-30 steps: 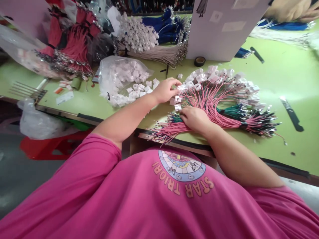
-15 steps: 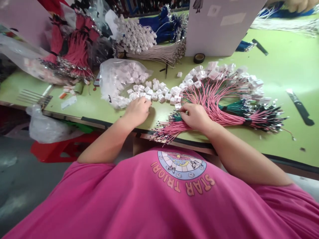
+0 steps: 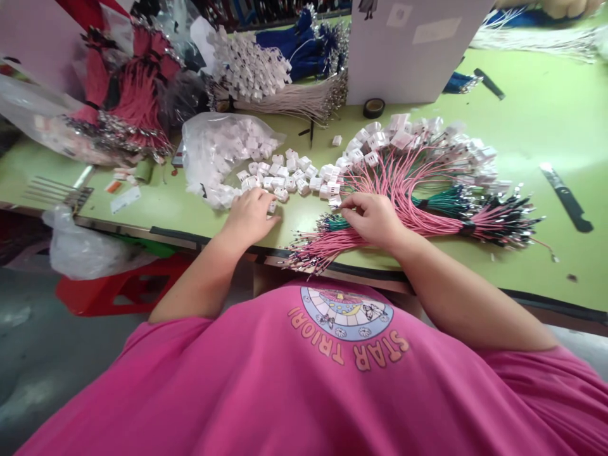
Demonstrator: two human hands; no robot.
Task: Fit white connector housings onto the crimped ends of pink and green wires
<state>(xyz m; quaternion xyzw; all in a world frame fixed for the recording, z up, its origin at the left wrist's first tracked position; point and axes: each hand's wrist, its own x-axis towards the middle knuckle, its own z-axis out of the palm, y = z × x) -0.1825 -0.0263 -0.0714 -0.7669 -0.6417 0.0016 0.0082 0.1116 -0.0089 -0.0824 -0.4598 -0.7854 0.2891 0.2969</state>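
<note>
My left hand (image 3: 249, 215) rests on the green table (image 3: 522, 158) at the near edge of a scatter of small white connector housings (image 3: 289, 177), fingers curled over one of them. My right hand (image 3: 373, 218) pinches pink wires at the near end of a fanned bundle of pink and green wires (image 3: 427, 196) tipped with white housings and metal terminals. A clear plastic bag of white housings (image 3: 223, 149) lies just beyond my left hand.
Red wire bundles (image 3: 128, 95) and white and blue wire bundles (image 3: 280, 69) pile at the back left. A white card box (image 3: 408, 50) stands behind, with a tape roll (image 3: 373, 107) beside it. A black-handled tool (image 3: 567, 199) lies at the right. Another person's hand shows at the top right.
My left hand pulled back from the fanned housings to the loose white housings near the table's front edge. My right hand stayed on the pink wires.
</note>
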